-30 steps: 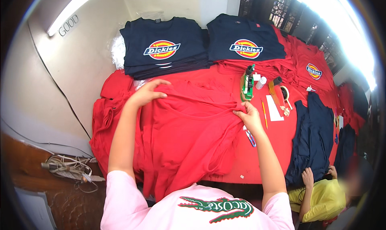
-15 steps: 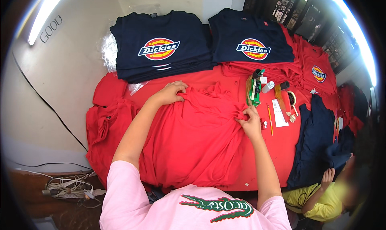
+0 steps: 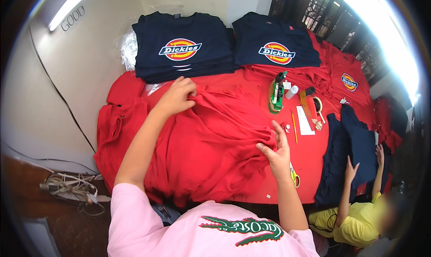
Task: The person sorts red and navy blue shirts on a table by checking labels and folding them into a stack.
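Note:
A red knit garment (image 3: 202, 153), probably a T-shirt, lies rumpled in front of me over the red table. My left hand (image 3: 178, 96) is closed on its far left edge, fingers curled down and lifting the cloth a little. At the garment's right edge, my right hand (image 3: 279, 150) has its thumb and fingers spread apart, with cloth folds resting between them. Yellow-handled scissors (image 3: 294, 177) lie just right of that wrist. Beyond the hand are a yellow pencil (image 3: 294, 127) and a white paper slip (image 3: 305, 122).
Navy printed shirts (image 3: 179, 30) are stacked at the back, with a second pile (image 3: 274, 37) beside them. A green tape dispenser (image 3: 276, 95) and white bottle (image 3: 292, 92) stand mid-right. More red garments (image 3: 119, 136) lie left. A co-worker (image 3: 359, 221) handles navy cloth (image 3: 361, 144) at right.
My left hand has moved slightly left and away from me, raising the cloth's edge. My right fingers have opened from a pinch. The scissors have come into sight; the co-worker has lifted navy cloth.

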{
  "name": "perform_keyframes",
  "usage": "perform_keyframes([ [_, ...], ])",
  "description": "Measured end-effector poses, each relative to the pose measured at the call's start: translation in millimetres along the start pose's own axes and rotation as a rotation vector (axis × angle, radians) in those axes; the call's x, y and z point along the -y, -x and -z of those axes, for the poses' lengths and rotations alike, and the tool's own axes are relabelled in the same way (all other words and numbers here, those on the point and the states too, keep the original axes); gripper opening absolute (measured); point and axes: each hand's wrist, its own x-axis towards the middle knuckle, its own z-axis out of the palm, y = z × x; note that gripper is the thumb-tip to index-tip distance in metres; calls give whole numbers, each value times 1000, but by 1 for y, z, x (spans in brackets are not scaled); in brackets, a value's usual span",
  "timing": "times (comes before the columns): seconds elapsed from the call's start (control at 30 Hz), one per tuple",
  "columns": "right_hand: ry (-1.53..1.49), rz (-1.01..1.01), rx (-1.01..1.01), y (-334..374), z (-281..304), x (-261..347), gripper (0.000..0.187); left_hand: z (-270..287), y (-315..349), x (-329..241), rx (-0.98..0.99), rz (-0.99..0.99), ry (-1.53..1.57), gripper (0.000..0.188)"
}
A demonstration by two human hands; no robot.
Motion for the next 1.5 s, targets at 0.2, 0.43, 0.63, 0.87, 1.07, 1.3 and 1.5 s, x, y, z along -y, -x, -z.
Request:
perform_keyframes([
  [0.2, -141, -214, 238, 42, 36, -15, 38, 79, 87, -90, -142, 153, -211, 27],
  [0.43, -124, -201, 888, 134, 14, 71, 27, 157, 250, -255, -368, 469, -563, 29],
  [0.63, -302, 5, 1479, 197, -10, 136, 25, 212, 364, -410, -889, 438, -927, 25],
  [0.87, -463, 181, 1635, 211, -1, 173, 36, 266, 367, -479, -1104, -239, -1173, 24],
  [1.07, -336, 398, 1392, 187, 18, 168, 44, 249, 332, -413, -1187, 11, -908, 21],
  [1.3, -228, -242, 731, 144, 38, 107, 31, 191, 196, -286, -905, 195, -564, 12],
  [1.5, -471, -585, 193, 59, 9, -30, 29, 120, 101, -155, -619, 108, -313, 19],
])
